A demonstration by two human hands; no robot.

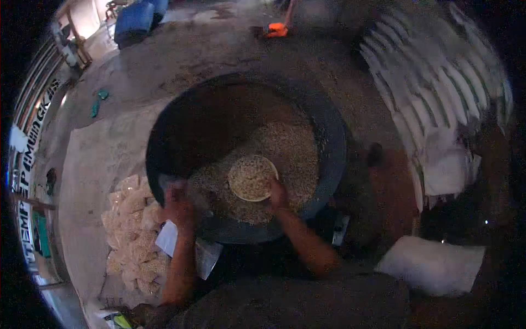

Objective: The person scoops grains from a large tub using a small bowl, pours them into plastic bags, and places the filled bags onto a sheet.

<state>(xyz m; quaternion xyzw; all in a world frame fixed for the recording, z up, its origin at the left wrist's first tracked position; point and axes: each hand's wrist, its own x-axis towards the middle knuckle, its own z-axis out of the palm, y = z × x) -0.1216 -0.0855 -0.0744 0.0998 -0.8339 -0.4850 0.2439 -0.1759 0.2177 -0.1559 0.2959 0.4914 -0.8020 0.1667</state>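
pale round bowl (247, 199) in the right hand (278, 196), inside a dark tub (332, 142)

bowl: filled with light grain, lying between the two hands, nearer the right. whether its base touches the loose grain (287, 140) below cannot be told from this angle. right hand: fingers curled at the bowl's right rim, gripping it. left hand (179, 204): at the tub's near left edge, left of the bowl and apart from it; blurred. translucent film shows around the fingers; how far they are closed, and whether they grip it, cannot be told.

tub: wide, round, blackish; grain covers the right and near parts of its bottom, the far left in deep shadow. beside it at left, a heap of clear bags (134, 233) packed with grain rests on a pale mat (82, 170). a white sheet (166, 239) lies near the left forearm.

room: dim, with a grey-brown floor (230, 52). far side: a blue container (134, 23) and a bright orange object (276, 29). left: a small green item (98, 104) on the floor and large lettering (25, 203) along the edge of view. right: a ridged pale stack (433, 90); nearer, a whitish sack (433, 266).
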